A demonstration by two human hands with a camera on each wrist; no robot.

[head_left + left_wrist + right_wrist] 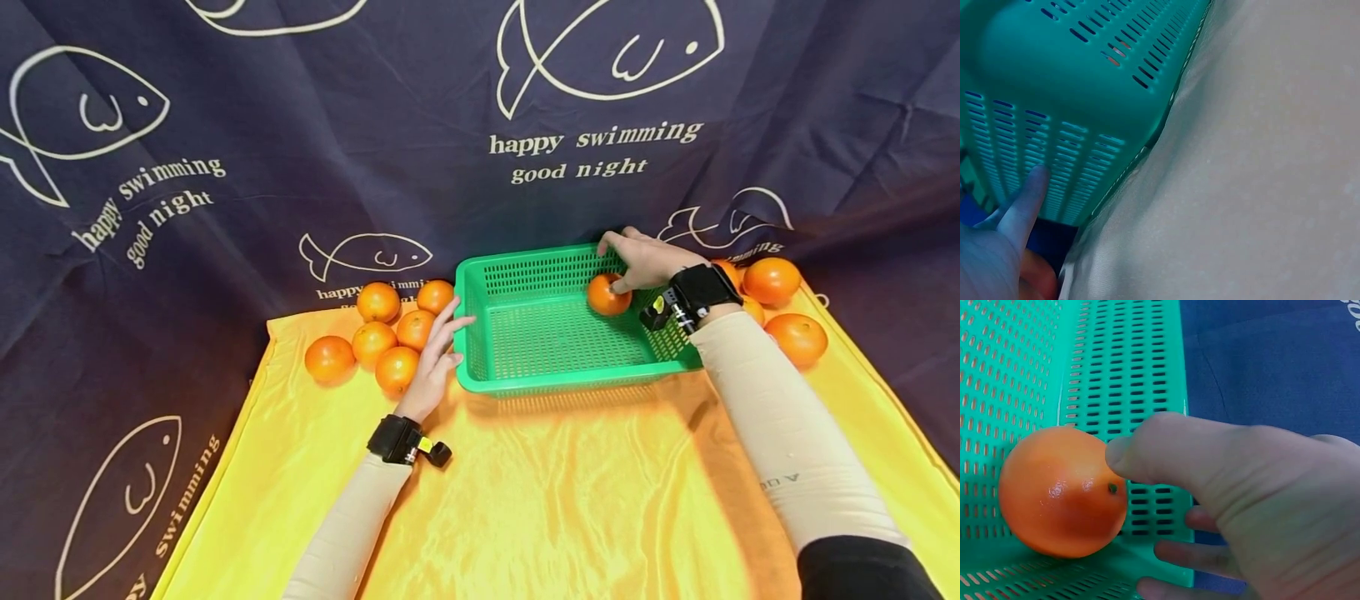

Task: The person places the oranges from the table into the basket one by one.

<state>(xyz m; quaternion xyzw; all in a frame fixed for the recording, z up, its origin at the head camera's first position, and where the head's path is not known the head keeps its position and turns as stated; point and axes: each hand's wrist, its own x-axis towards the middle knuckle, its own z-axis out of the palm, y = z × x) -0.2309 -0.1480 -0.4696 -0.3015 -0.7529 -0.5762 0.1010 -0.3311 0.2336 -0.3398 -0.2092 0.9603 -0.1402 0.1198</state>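
A green perforated plastic basket stands on the yellow cloth, against the dark fabric at the back. One orange sits inside, toward its right end; its small green stem end shows in the right wrist view. My right hand reaches over the back right of the basket. In the right wrist view its thumb meets the orange near the stem, while the other fingers lie loosely by the rim, away from the fruit. My left hand rests against the basket's left end, fingers extended.
Several oranges cluster on the cloth left of the basket, close to my left hand. More oranges lie to the right, partly behind my right wrist. Dark fabric with fish drawings rises behind and at both sides of the yellow cloth.
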